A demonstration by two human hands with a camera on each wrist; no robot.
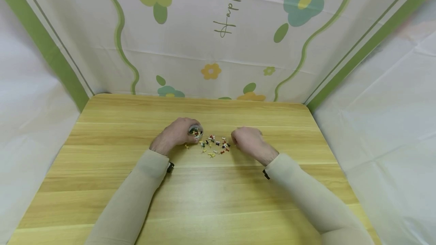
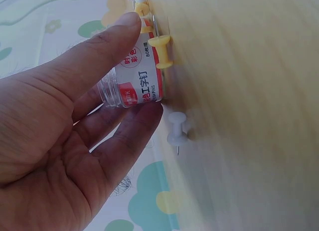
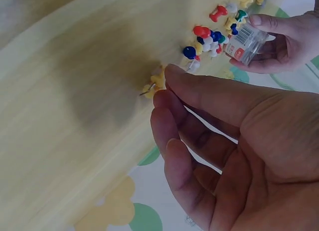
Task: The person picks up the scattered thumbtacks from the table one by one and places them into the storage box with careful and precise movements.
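My left hand (image 1: 177, 131) grips a small clear jar (image 1: 195, 133) of push pins, its thumb and fingers round the sides. In the left wrist view the jar's printed white label (image 2: 134, 74) faces me. A yellow push pin (image 2: 160, 51) and a white push pin (image 2: 177, 128) stand out beside it on the wood. To the right of the pile, my right hand (image 1: 250, 143) has its fingers curled and thumb brought in. At its fingertips a yellow push pin (image 3: 155, 84) is pinched, partly hidden by them. Loose push pins (image 1: 217, 143) lie scattered between the hands.
The pins sit on a wooden table (image 1: 211, 196), in yellow, red, white, blue and green. A yellow pin (image 1: 186, 146) lies apart near the left wrist. Behind the table hangs a flower-print cloth (image 1: 204, 41); white cloth (image 1: 381, 124) hangs at the sides.
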